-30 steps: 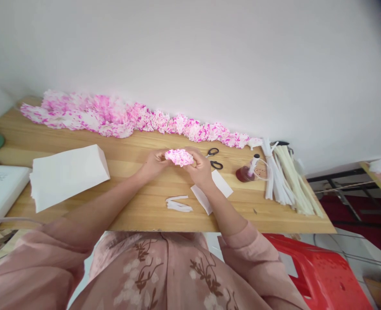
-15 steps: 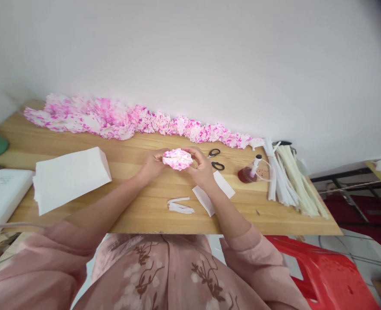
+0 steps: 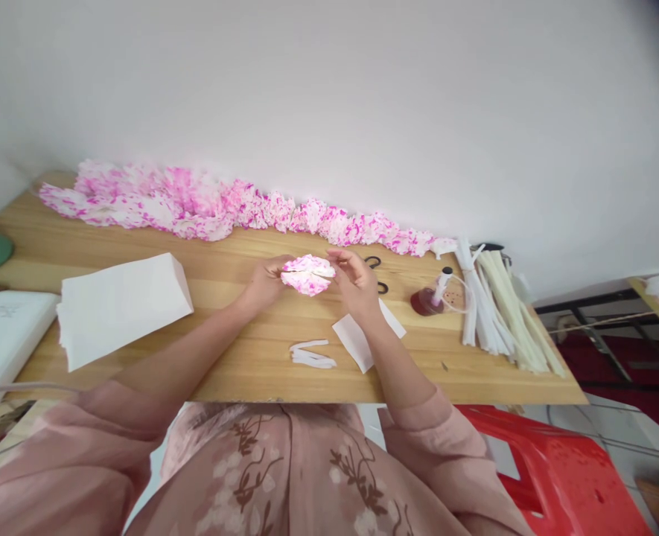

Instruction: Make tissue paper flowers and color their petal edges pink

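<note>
The head camera, apparently shaded at top right, looks forward and down at a nearby table (image 3: 245, 357).

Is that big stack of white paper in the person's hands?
No, the white paper stack lies on the table, away from the left hand and right hand.

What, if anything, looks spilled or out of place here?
Reddish specks dot the table beside the bottle of dark red liquid, perhaps drips; a small dark mark lies nearer the front edge.
</note>
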Demonstrator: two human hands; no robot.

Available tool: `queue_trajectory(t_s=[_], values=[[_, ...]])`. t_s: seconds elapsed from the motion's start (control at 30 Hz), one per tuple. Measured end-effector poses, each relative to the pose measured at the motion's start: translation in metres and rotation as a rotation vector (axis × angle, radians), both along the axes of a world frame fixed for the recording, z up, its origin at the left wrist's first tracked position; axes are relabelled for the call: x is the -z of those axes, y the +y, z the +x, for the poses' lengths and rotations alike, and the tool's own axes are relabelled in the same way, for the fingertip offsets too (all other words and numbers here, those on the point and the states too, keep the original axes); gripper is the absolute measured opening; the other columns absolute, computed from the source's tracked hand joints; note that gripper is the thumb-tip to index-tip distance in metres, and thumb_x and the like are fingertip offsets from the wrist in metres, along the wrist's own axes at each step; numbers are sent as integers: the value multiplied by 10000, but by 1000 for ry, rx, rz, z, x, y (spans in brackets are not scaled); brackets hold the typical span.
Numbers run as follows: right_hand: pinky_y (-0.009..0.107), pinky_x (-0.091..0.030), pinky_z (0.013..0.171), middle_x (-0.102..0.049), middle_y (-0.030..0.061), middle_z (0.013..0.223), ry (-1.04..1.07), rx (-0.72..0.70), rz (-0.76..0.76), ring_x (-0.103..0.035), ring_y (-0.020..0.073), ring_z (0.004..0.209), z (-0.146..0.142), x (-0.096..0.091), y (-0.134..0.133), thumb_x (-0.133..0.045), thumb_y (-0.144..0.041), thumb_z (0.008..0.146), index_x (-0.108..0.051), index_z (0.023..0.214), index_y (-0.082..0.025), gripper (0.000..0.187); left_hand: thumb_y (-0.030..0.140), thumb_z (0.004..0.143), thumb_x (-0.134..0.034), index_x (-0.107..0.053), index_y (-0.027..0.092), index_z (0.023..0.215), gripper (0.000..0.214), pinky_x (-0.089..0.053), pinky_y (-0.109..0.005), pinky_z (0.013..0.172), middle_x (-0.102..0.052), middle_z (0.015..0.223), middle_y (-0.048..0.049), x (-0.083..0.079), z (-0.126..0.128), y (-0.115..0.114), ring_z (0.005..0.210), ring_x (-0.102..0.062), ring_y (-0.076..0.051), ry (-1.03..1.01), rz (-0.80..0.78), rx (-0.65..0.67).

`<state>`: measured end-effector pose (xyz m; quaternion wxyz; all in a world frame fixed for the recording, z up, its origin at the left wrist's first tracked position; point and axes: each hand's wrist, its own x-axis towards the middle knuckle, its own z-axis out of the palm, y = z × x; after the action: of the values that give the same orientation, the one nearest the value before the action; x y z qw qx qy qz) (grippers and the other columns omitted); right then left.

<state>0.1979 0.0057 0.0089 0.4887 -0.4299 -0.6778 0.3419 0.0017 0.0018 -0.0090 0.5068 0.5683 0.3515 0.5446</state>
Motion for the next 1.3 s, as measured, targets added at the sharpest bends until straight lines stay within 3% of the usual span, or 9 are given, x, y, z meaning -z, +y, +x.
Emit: queue_trajectory(t_s=[0.27,0.6,0.7,0.8,0.93,1.13,1.3], values=[[378,-536,964,-759,24,1119,45,-47,-98,-699,199,1032,0,6,2,-665,-461,893,-718,1095,-281,276,419,723,-796,-766,169,723,253,-574,-404,904,-777,763,-60,0,0,2,900,-737,-262,4,-60,52],[344,-553,893,-786,17,1023,58,-80,-167,-721,192,926,-4,6,3,-689,-517,853,-747,990,-250,306,391,748,-772,-758,167,718,226,-557,-422,955,-791,832,-74,3,-3,4,920,-737,-268,58,-15,63],[342,-556,852,-780,19,972,8,36,-73,-710,185,878,-3,3,0,-658,-477,881,-736,1007,-247,273,401,757,-769,-769,173,755,228,-553,-405,969,-799,903,-71,4,-2,4,949,-738,-258,55,-7,29],[358,-539,865,-757,18,940,-94,236,173,-685,183,882,0,-9,-6,-603,-425,931,-725,1013,-263,219,381,767,-763,-775,174,805,210,-547,-387,976,-797,985,-70,6,-2,4,969,-733,-245,70,8,-19],[432,-504,926,-736,31,969,-230,204,433,-652,216,961,2,-25,-11,-621,-365,931,-720,947,-287,127,300,785,-719,-772,181,806,132,-537,-365,937,-789,1003,-70,10,-5,5,980,-719,-241,150,31,-59],[529,-434,1035,-704,37,1092,-311,117,428,-606,272,1091,-1,-29,-11,-650,-407,911,-732,908,-331,112,219,777,-675,-749,175,747,91,-520,-338,880,-775,926,-73,12,-7,7,920,-703,-227,204,76,-61],[522,-426,1062,-689,39,1165,-361,103,443,-587,274,1155,0,-27,-9,-656,-395,916,-720,934,-323,98,231,762,-688,-732,180,716,82,-493,-295,797,-743,839,-50,11,-6,7,835,-673,-199,255,105,-67]])
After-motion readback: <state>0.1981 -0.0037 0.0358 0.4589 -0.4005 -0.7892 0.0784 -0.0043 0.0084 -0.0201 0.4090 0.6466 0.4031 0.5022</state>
